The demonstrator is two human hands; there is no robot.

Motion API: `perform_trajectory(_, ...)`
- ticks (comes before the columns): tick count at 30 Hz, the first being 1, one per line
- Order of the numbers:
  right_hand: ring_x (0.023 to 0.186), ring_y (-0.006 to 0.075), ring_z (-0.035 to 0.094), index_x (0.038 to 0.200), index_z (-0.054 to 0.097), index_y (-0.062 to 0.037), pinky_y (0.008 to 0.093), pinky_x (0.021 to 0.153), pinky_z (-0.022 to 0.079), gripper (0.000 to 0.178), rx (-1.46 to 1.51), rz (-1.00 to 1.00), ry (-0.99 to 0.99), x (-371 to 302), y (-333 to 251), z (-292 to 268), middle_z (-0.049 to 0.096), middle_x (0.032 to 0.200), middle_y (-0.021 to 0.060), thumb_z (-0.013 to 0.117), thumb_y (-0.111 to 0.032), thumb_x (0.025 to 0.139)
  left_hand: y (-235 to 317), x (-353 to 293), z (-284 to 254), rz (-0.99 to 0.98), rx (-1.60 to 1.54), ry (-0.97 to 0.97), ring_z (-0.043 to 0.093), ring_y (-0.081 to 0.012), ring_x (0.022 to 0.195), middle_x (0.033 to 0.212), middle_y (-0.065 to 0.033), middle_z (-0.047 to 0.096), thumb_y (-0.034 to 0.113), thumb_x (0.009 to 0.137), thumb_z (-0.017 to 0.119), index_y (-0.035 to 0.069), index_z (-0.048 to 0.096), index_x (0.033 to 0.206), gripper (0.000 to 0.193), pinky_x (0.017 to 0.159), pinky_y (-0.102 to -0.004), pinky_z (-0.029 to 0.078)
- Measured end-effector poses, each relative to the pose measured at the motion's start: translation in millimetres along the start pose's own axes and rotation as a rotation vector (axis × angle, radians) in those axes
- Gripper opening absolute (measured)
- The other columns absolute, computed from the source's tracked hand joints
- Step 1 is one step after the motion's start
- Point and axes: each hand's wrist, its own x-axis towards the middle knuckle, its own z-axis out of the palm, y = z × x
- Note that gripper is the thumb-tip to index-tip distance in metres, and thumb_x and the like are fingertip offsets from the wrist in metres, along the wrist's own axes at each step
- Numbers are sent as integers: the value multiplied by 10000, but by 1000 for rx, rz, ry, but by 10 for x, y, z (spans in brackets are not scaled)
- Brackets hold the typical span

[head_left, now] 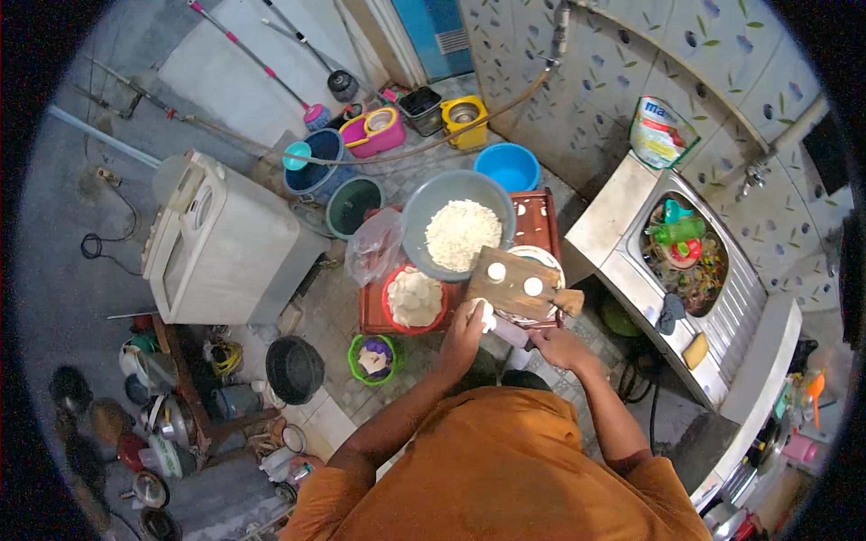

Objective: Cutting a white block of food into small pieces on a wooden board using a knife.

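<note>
My right hand [561, 348] is closed around the dark handle of a knife [507, 332], its broad blade pointing left. In my left hand [462, 339] is a white piece of food [488, 316], pinched close to the blade at the near edge of a wooden cutting board [507, 265]. Two round white slices [496, 271] lie apart on that board, which rests over a plate [544, 259]. Beyond it, a large grey basin [418, 206] holds a heap of small white pieces [462, 233]. Larger pale pieces [416, 298] fill a red bowl [387, 314] at the left.
Everything stands on a low red-brown table [532, 206]. A clear plastic bag [375, 245] lies left of the basin. On the floor are a green basket [354, 373], a black tub [295, 371] and a blue basin [507, 167]. A sink [722, 316] with dishes is at right.
</note>
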Motion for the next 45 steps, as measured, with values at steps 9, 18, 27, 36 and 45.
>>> perform_trajectory(9,999,419,584,1022,671,-39,485,895,433,610,-210,-19,-137,677,-665,529,619,1011,294,309,-522,932,-860,-448,-236,-119,131,102,479,-370,1140,1242,-216,434,69,879,564,2,436,1317,461,932,-405,429)
perform_trajectory(18,979,463,571,1134,538,-4,533,873,438,514,-329,-162,-139,1734,-1158,1197,585,1056,312,298,-423,958,-1955,-435,-486,-217,170,54,455,-388,1182,1287,-221,414,11,861,513,25,412,1333,483,955,-424,421)
perform_trajectory(27,833,453,629,1052,542,22,551,733,496,369,-497,-162,-209,1915,-1906,1115,629,890,280,336,-268,953,-2481,-170,-522,-249,175,-67,450,-385,1190,1300,-206,416,-5,825,506,-3,405,1322,507,990,-426,400)
perform_trajectory(36,957,440,605,1042,648,-45,507,890,440,536,-459,281,-70,1482,-2120,827,613,1014,302,339,-472,946,-2612,-197,-315,-173,316,59,445,-399,1186,1287,-206,428,69,844,541,-5,425,1305,481,973,-465,404)
perform_trajectory(45,822,345,654,1024,654,-25,431,760,481,503,-196,150,84,397,-1947,516,646,806,249,401,-453,945,-2195,-163,-459,-485,205,-49,353,-413,1236,1377,-199,336,315,852,602,139,353,1411,636,968,-513,355)
